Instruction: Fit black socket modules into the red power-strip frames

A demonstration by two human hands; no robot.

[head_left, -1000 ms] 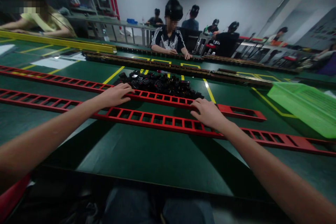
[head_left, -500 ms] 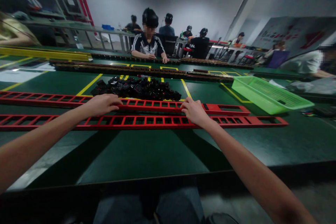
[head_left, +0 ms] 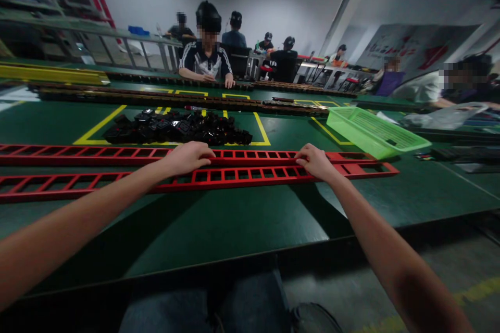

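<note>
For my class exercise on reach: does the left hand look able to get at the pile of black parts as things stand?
Probably yes: the left hand is at the farther red frame, and the pile of black parts lies just beyond; only that low frame seems to lie between.

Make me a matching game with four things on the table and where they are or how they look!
Things:
1. black pieces
2. green basket
3. yellow bar
4. farther red frame

Clues:
A. to the right of the black pieces
B. has the left hand and right hand on it
C. in a heap
D. on the left, farther off than the black pieces

Pairs: 1-C, 2-A, 3-D, 4-B
</note>
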